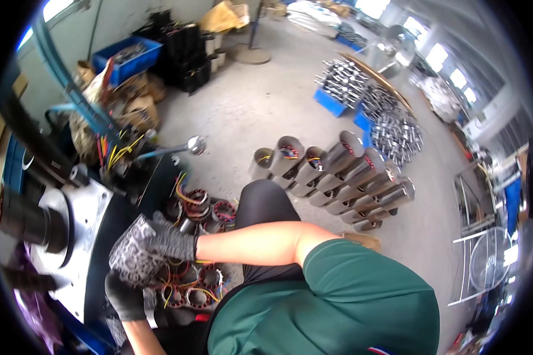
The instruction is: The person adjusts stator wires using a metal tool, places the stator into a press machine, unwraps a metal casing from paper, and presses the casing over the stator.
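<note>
A grey-and-black leopard-patterned cloth [137, 251] is bunched between my hands at the left, beside the metal plate of a machine. My right hand [173, 239], in a dark grey knit glove, reaches across from the right and closes on the cloth, its fingers mostly hidden by the folds. Below it, my left hand [124, 297] in a dark glove grips the lower edge of the cloth. Wound copper stator rings [196, 204] with red, yellow and blue wires lie beside and under my right forearm.
The machine's pale metal plate [80, 236] carries a dark cylinder [32, 225] at left. A ball-ended lever [196, 145] juts out ahead. Grey metal tubes [343, 154], some with wired rings inside, stand in rows at right. Blue bins [330, 102] of shafts lie beyond.
</note>
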`<state>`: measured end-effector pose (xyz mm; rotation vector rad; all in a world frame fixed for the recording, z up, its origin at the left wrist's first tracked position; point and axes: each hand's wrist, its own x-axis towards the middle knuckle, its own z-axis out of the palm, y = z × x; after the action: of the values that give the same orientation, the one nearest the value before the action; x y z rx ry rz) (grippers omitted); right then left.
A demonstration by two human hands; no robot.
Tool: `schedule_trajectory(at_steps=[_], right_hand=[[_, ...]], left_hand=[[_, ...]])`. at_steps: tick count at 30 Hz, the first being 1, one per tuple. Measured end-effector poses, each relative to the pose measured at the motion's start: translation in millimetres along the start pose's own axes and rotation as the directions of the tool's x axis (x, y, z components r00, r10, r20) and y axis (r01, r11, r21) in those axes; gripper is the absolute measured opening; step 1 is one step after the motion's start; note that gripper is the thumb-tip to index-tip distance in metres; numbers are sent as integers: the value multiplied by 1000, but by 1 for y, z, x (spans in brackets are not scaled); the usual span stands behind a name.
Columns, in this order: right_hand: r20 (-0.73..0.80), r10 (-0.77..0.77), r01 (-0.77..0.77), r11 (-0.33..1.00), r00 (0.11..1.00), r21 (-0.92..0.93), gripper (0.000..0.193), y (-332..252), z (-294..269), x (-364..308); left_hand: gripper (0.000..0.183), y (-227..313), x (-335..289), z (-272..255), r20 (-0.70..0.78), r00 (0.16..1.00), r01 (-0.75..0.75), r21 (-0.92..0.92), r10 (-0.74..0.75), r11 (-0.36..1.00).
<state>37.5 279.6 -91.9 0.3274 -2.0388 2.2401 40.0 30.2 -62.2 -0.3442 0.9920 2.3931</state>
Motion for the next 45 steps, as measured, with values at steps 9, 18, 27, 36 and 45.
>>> schedule_trajectory(at_steps=[9,18,27,36,45], right_hand=[[303,14,-55,991,953,124,19,-34,-3,14],[89,434,-443,878,896,181,23,-46,-11,20],[111,422,-407,903,900,-137,30,-58,-27,21],[-93,220,-238,931,971,-277,22,-45,-36,24],[166,751,-644,404,639,650,47,-78,-36,32]], left_hand=[[75,2,-23,23,71,994,-89,130,81,987],[75,-15,-34,7,-19,944,-280,479,329,832],[54,-39,-46,39,290,928,-323,939,-236,-118],[25,-46,-13,35,167,920,-199,978,354,55],[37,-19,18,-51,-114,833,-316,706,542,634]])
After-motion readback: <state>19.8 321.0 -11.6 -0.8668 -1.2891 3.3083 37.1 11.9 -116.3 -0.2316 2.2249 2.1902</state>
